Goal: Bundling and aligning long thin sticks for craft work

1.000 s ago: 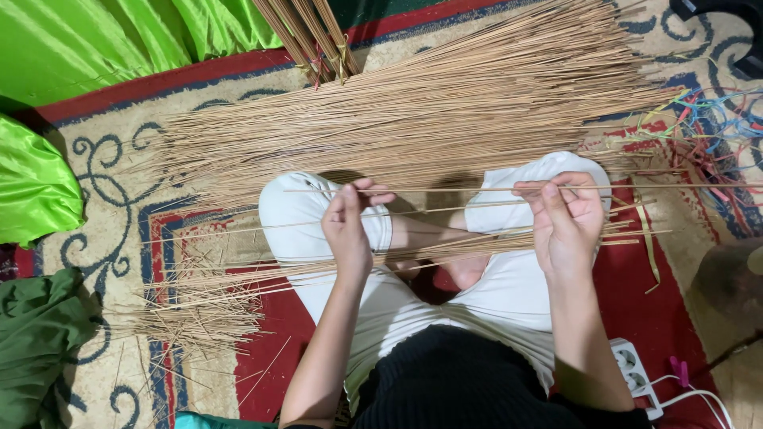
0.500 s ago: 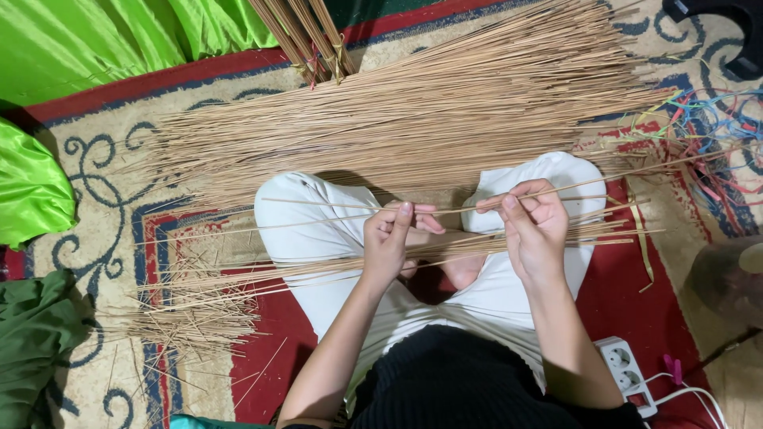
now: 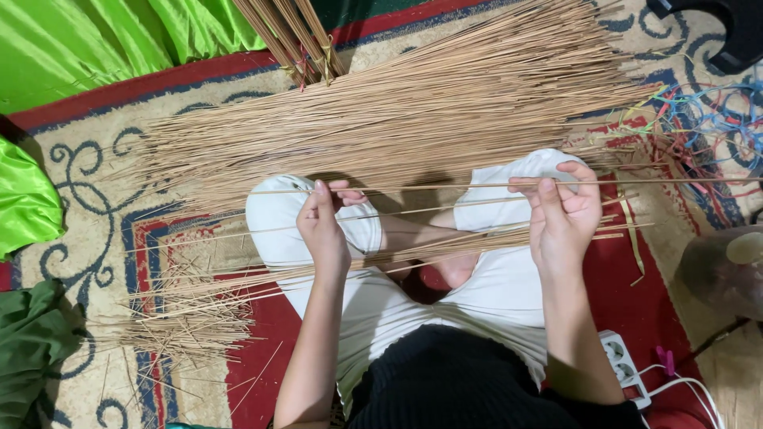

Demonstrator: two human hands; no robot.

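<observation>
Green cloth point(image 3: 87, 48) lies bunched well off to the left of the left hand point(image 3: 324, 226), with a darker green piece point(image 3: 28, 349) below it on the patterned carpet point(image 3: 95, 199). A loose scatter of short straw ends point(image 3: 183, 318) sits down-left of that hand, likely off-cuts. The left hand's grip is closed, thumb and fingertips pinching one thin stick point(image 3: 445, 187) that runs level across both knees to the right hand point(image 3: 566, 210), whose grip is also pinched shut on it; held taut at two points, the stick stays straight and apart from the others. Just beyond both hands spreads the big fan of sticks point(image 3: 413, 111), within easy reach, and a smaller bundle point(image 3: 445, 246) lies across the lap under the hands. Right of the right hand lie coloured strings point(image 3: 707, 119); a power strip point(image 3: 624, 369) is below it. Compared with half a second ago, the hands are farther apart along the stick.
</observation>
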